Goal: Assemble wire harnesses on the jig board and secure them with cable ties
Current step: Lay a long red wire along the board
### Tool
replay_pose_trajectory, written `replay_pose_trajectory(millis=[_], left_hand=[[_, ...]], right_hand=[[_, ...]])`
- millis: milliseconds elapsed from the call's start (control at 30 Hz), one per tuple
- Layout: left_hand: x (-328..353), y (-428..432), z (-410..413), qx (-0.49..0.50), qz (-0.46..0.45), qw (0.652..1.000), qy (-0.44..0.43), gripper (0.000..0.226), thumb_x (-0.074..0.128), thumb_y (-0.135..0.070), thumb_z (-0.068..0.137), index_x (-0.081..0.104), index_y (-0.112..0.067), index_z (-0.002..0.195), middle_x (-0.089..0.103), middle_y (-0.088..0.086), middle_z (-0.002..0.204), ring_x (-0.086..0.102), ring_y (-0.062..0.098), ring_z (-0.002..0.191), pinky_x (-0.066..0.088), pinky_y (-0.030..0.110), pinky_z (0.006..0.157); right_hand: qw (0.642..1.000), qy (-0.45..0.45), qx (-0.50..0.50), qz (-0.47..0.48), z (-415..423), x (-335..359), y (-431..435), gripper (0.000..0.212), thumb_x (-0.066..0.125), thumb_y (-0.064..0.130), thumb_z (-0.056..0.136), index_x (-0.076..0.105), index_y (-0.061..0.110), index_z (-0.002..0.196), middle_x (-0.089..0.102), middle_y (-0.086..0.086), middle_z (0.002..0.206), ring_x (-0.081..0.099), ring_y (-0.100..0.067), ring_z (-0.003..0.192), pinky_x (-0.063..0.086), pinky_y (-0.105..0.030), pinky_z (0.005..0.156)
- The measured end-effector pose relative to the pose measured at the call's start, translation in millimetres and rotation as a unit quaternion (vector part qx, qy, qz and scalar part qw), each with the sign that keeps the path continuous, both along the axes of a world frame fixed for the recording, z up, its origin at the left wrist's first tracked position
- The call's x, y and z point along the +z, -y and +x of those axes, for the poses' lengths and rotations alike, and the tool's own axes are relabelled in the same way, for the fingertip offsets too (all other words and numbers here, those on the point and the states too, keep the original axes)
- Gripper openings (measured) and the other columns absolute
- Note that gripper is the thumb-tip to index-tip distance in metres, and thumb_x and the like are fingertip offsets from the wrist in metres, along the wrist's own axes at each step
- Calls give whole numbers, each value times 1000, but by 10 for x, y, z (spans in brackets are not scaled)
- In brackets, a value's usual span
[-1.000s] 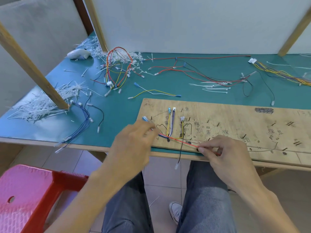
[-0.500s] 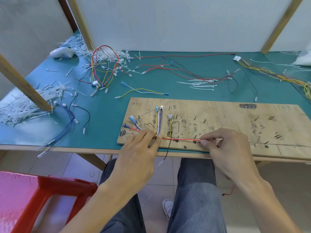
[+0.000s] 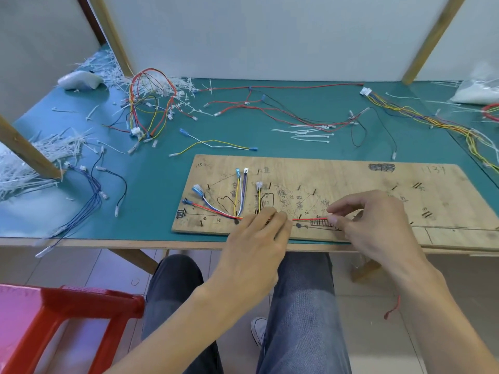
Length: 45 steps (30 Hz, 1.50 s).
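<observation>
A wooden jig board [image 3: 351,184] lies at the table's front edge, with nails and pen marks on it. Several coloured wires run down its left part and join into a bundle [image 3: 216,210] along the front. My left hand [image 3: 259,238] presses its fingertips on the bundle near the board's front edge. My right hand [image 3: 375,222] pinches the red wire [image 3: 310,219] of that bundle between thumb and forefinger, a little to the right. The wire is stretched straight between the two hands.
Loose wire harnesses [image 3: 151,103] and red and black wires [image 3: 283,114] lie on the green table [image 3: 162,184]. White cable ties [image 3: 310,133] lie behind the board, more in piles [image 3: 32,163] at left. A wooden post [image 3: 24,147] stands left; a red stool [image 3: 67,319] below.
My left hand slid to the right along the bundle, from the blue connectors to the board's front middle. The right hand kept its pinch on the red wire. The camera view shifted left.
</observation>
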<state>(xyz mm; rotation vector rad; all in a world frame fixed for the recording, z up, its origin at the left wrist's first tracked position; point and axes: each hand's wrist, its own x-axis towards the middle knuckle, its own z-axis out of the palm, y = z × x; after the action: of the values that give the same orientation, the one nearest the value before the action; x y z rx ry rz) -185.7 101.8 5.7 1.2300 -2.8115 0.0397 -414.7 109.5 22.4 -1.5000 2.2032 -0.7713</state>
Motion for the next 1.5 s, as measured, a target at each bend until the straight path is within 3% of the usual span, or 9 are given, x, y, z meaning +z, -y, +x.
replay_pose_trajectory(millis=[167, 300, 433, 600, 833, 933, 1067, 1200, 1500], left_hand=[[-39, -31, 21, 19, 39, 999, -33, 68, 64, -11, 84, 49, -14, 150, 49, -8, 150, 44, 28, 131, 47, 35, 103], [-62, -45, 27, 21, 40, 999, -26, 71, 64, -12, 84, 46, -13, 153, 47, -4, 154, 47, 25, 131, 44, 36, 108], [-33, -24, 50, 14, 30, 999, -30, 56, 62, -13, 83, 62, -11, 140, 61, -1, 144, 57, 23, 120, 54, 37, 98], [-42, -14, 78, 3, 37, 999, -28, 58, 67, -10, 83, 61, -12, 140, 60, -1, 146, 57, 22, 122, 55, 39, 98], [-26, -35, 45, 9, 30, 999, -18, 73, 67, -13, 82, 46, -18, 152, 52, -5, 148, 52, 21, 119, 50, 33, 96], [-38, -71, 6, 22, 11, 1000, 13, 81, 71, -16, 76, 47, -16, 153, 51, -2, 148, 54, 23, 121, 46, 32, 93], [-49, -108, -25, 52, 26, 998, -2, 87, 76, -9, 69, 49, -14, 152, 51, 5, 148, 52, 28, 132, 47, 37, 103], [-61, -130, -39, 45, 23, 999, 1, 84, 70, -6, 74, 44, -9, 154, 49, 4, 146, 47, 29, 136, 42, 38, 112], [7, -205, -59, 62, 7, 998, 6, 69, 82, -11, 66, 67, -5, 133, 70, 8, 129, 64, 26, 125, 51, 37, 109]], right_hand=[[1000, 8, 10, -7, -142, 30, -38, 17, 92, 27, 80, 80, 38, 75, 64, 33, 59, 60, -4, 57, 45, -26, 60], [1000, 2, 3, -18, -198, -6, -68, 14, 91, 24, 81, 82, 36, 79, 60, 34, 54, 60, 3, 60, 37, -21, 60], [999, 16, -26, -43, -234, -63, -141, 13, 90, 26, 82, 83, 37, 82, 67, 29, 58, 66, 0, 60, 47, -23, 66], [996, 39, -44, -70, -320, -91, -215, 19, 90, 21, 81, 82, 36, 76, 73, 22, 69, 68, -8, 64, 59, -35, 71], [984, -166, -47, -44, -198, -128, -288, 13, 82, 20, 88, 79, 32, 83, 68, 7, 80, 65, -27, 83, 49, -38, 65], [978, -197, -47, -38, -139, -139, -298, 10, 77, 16, 92, 80, 24, 88, 65, 2, 81, 63, -34, 82, 40, -36, 63], [969, -247, -13, -23, -45, -178, -442, 14, 69, 11, 96, 81, 17, 97, 51, -1, 83, 58, -35, 77, 47, -41, 58], [965, -261, -2, -21, -14, -227, -605, 23, 70, 12, 94, 79, 19, 114, 53, 2, 97, 54, -29, 97, 42, -34, 53], [971, -227, -22, -77, 95, -122, -564, 30, 71, 20, 94, 71, 16, 124, 61, -4, 119, 46, -32, 110, 49, -44, 75]])
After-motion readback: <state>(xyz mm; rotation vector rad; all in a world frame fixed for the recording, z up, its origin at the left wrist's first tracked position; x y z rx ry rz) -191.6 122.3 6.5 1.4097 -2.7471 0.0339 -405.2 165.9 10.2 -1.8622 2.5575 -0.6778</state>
